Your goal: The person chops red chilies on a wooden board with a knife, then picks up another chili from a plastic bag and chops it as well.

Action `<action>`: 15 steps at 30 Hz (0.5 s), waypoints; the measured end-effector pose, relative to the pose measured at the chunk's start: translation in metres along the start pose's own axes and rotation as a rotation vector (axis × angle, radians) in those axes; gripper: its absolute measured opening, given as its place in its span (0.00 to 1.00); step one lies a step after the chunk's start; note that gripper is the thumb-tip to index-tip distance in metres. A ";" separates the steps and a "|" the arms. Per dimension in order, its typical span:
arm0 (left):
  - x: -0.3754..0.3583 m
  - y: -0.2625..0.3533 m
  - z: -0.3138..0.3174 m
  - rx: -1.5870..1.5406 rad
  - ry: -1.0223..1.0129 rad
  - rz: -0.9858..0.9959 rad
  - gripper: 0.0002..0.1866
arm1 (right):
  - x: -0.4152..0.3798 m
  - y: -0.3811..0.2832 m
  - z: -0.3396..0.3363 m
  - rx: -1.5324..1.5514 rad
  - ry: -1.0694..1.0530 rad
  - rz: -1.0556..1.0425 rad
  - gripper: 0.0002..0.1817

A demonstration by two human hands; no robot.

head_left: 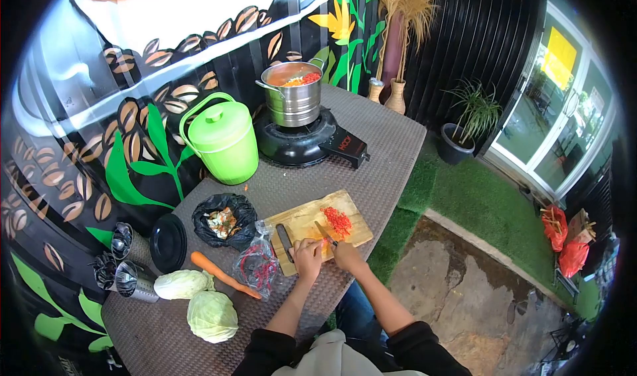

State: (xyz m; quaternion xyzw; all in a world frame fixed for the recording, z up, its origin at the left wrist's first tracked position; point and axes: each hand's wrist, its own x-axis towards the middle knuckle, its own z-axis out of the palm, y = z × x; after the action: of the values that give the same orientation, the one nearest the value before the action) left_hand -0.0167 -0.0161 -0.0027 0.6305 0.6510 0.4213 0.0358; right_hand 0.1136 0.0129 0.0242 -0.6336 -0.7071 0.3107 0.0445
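Near the brown textured counter's point(391, 127) edge, the right hand point(345, 256) wraps its grip around a slim knife point(324, 232) over a rectangular wooden board point(302, 224), the left hand point(307, 255) curled, contents unclear.

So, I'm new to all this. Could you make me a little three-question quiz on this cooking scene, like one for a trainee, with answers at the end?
1. Multiple choice: what colour is the lidded bucket?
a) red
b) green
c) blue

2. True or false: the whole carrot lies on the chopping board.

3. Short answer: which of the person's hands holds the knife by the chopped red pieces?

Key
1. b
2. False: it lies on the table.
3. The right hand.
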 end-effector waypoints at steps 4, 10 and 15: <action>0.000 0.000 0.001 -0.014 0.007 -0.019 0.06 | -0.022 -0.013 0.019 0.082 0.223 0.087 0.23; 0.001 -0.001 -0.002 -0.068 -0.037 -0.005 0.07 | -0.005 0.002 0.001 0.038 0.111 -0.001 0.22; 0.000 -0.003 0.001 -0.080 -0.009 -0.009 0.07 | -0.024 -0.009 0.015 0.071 0.184 0.043 0.22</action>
State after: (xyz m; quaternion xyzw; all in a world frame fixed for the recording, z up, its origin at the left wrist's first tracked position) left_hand -0.0188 -0.0148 -0.0051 0.6274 0.6364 0.4439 0.0659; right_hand 0.1032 -0.0155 0.0246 -0.6727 -0.6747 0.2771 0.1247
